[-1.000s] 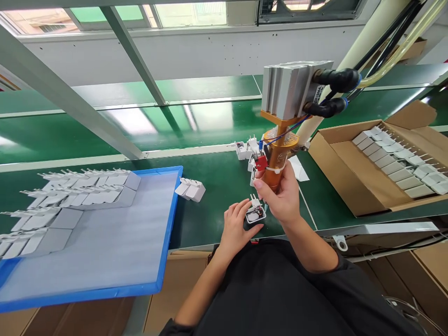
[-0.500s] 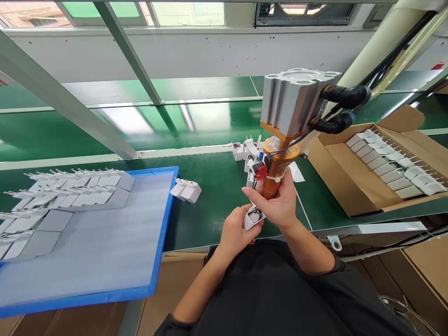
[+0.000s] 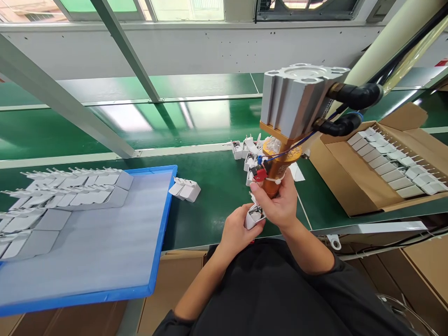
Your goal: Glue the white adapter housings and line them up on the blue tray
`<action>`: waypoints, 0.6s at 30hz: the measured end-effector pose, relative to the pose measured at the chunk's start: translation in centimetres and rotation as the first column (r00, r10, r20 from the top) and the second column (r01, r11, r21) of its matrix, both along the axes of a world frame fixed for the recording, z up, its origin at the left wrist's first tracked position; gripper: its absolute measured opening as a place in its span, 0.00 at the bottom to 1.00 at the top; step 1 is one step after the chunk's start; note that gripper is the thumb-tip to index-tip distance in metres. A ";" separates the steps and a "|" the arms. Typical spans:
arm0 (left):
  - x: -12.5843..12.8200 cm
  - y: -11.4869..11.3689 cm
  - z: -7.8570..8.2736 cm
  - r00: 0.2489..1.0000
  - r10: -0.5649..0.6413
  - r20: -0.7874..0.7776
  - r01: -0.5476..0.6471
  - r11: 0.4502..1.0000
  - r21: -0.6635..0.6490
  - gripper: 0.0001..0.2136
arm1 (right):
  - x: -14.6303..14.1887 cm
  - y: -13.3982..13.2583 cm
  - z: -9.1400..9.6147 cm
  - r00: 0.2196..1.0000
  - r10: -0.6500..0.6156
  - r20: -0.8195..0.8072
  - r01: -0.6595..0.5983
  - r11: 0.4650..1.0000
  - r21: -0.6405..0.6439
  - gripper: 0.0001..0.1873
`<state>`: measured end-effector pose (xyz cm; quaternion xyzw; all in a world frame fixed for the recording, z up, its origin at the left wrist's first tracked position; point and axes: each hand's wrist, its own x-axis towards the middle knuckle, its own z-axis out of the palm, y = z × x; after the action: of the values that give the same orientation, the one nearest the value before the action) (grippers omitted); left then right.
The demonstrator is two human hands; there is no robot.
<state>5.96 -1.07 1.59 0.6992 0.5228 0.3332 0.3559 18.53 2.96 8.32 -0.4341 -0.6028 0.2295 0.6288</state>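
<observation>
One white case (image 3: 250,220) sits in the left hand (image 3: 235,229), near the front edge of the green bench (image 3: 217,200), its hollow side up, with wires (image 3: 256,211) showing inside and prongs at its far end. The fingers of that hand curl around the case's left side while the thumb lies along its near end; whether the case touches the bench or is lifted cannot be told. Just beside it, the right hand (image 3: 283,205) is clenched around the orange handle (image 3: 271,187) of a tool (image 3: 290,107), thumb across the front. That hand hides the tool's lower end, so contact with the case cannot be judged. The tool tilts slightly, a silver block on top, a red switch (image 3: 260,175) on the handle's left side, and black hoses (image 3: 360,95) at the block's right, near a cream pole (image 3: 381,56). Behind the handle, more white cases (image 3: 237,150) lie clustered on the bench, partly hidden, with paper (image 3: 297,172) to the right. Well to the left, a blue-rimmed tray (image 3: 150,275) bears rows of plugs (image 3: 89,198), prongs along their far side; a small group of plugs (image 3: 188,190) sits at the tray's right edge. To the right, a carton (image 3: 334,186) with its flap raised holds further plugs (image 3: 385,163) packed in rows. Beyond the bench stand a wall (image 3: 210,51) and windows (image 3: 189,10); the person wears a black top (image 3: 280,289).
</observation>
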 end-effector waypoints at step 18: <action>2.7 0.3 -2.6 0.965 -0.014 0.263 -0.015 0.994 0.109 0.17 | -1.7 -0.6 1.6 0.999 -0.037 -0.005 0.037 0.998 0.052 0.21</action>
<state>8.64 -0.77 -1.04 0.6672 0.4517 0.4516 0.3832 16.85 2.39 9.95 -0.4281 -0.5992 0.2029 0.6454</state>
